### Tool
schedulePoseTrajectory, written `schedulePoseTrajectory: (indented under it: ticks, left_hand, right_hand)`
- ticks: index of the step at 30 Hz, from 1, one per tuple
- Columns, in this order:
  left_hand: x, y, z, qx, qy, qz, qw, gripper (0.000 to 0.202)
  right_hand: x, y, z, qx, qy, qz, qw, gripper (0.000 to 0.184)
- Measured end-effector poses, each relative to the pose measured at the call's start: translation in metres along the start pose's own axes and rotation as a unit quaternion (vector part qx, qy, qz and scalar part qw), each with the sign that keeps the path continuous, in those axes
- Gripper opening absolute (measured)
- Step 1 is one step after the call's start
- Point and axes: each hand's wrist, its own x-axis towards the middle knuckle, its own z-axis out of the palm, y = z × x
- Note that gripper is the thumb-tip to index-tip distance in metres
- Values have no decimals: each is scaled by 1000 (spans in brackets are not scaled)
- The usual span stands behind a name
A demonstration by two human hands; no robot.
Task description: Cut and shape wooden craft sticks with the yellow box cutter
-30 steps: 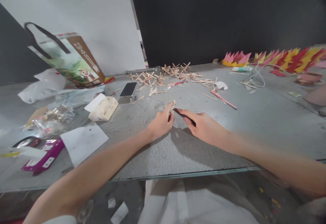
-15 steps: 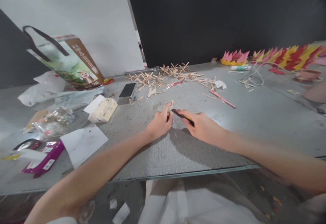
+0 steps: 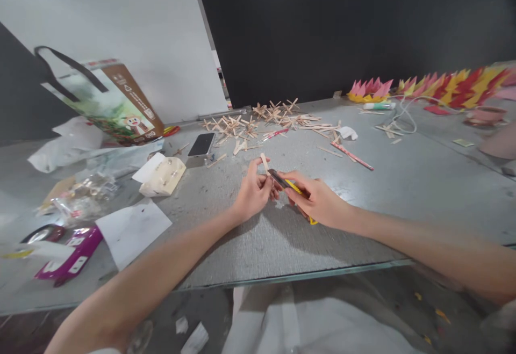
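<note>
Left hand (image 3: 253,195) pinches a stick (image 3: 264,161), which juts up past its fingers; right hand (image 3: 322,201), close beside, grips a knife (image 3: 279,178), tip at the stick's lower visible part.

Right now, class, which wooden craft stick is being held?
The craft stick in the left hand, beside the utility knife; the other sticks rest farther back on the table.

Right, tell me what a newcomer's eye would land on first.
Probably the spiky row of red, yellow and pink shapes at the back right of the table. Next, the green and brown bag at the back left, then, near the middle, the left hand holding a wooden stick and the right hand gripping a yellow and black cutter.
</note>
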Motion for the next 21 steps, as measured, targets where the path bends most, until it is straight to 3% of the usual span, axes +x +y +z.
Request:
schedulePoseTrajectory:
  ticks: [13, 21]
  left_hand:
    - [0, 4, -1, -30, -40, -4, 999, 55]
    - [-1, 5, 2, -1, -26, -20, 999, 61]
  right_hand:
    - [2, 4, -12, 107, -30, 74, 991, 48]
    - [0, -2, -15, -83, 25, -8, 996, 43]
